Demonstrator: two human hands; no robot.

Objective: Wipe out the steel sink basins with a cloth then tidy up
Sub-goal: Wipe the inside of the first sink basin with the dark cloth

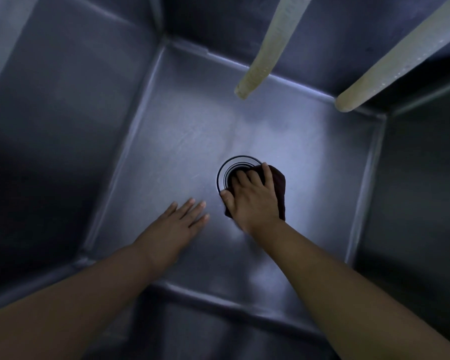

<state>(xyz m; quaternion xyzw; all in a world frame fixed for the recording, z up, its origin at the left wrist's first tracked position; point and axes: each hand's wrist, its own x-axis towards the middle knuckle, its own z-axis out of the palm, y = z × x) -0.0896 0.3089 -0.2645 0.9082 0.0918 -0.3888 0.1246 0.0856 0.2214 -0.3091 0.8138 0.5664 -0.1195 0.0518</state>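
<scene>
I look straight down into a deep steel sink basin [182, 141]. My right hand [252, 196] presses a dark cloth [279, 188] onto the basin floor at the round drain [229, 167], with its fingertips curled over the drain's edge. The cloth shows along the right side of the hand and under the palm. My left hand [182, 222] lies flat on the basin floor, fingers straight, a little to the left of the right hand and apart from the cloth.
Two pale hoses hang into the basin from above, one [265, 55] over the back middle and one [390, 71] at the back right corner. Steel walls [50, 126] rise steeply on all sides. A second basin [426, 178] lies beyond the right wall.
</scene>
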